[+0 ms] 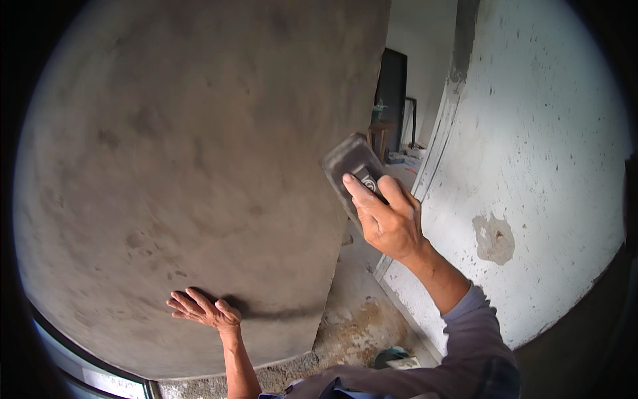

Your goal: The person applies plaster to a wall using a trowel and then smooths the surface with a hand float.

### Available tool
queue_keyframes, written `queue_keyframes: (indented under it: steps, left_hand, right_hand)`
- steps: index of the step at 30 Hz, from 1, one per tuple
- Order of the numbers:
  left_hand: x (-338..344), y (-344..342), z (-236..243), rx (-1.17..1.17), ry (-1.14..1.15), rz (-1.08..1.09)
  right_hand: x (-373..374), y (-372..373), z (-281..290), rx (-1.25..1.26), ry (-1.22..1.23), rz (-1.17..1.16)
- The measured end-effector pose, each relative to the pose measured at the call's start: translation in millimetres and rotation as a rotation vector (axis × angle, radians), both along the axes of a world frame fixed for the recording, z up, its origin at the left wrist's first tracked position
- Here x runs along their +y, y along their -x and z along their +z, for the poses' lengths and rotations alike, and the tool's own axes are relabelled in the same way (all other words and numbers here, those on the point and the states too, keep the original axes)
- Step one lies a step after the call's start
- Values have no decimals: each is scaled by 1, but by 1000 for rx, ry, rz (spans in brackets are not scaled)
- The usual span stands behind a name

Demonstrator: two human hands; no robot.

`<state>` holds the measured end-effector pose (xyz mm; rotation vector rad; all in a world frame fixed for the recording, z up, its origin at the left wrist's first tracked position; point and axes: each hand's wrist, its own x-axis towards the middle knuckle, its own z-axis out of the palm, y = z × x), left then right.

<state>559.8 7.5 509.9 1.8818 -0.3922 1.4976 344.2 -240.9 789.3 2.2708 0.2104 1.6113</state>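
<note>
- R hand (pixel 393 223): closed round a dark rect. float (pixel 343 161), index finger laid along its back. Grip looks firm.
- Float: tilted, overlapping R edge of grey wall (pixel 199 166) in view, approx. mid-height; contact w/ wall can't be confirmed.
- L hand (pixel 206 311): empty, fingers spread wide, near wall's lower edge; can't tell if touching.
- Surface: blotchy, small dark marks (pixel 139 243) toward lower L corner; judged worth a light, even pass.
- Rec.: float face near flat to wall, leading edge slightly lifted; ease pressure at R edge, as corner could chip.
- Rec.: L palm off any soft areas, else prints likely.
</note>
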Motion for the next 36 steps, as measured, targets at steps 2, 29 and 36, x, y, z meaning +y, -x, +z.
queue_keyframes:
  steps: [2,29,36]
  left_hand:
    - [2,-1,2,-11,-9,5]
    - [-1,0,0,23,43,-16]
    - [8,-3,-1,11,42,-5]
  right_hand:
    - [5,-3,17,-17,9,-56]
    - [9,-30,175,-257,55,-101]
    - [31,-20,55,228,102,-65]
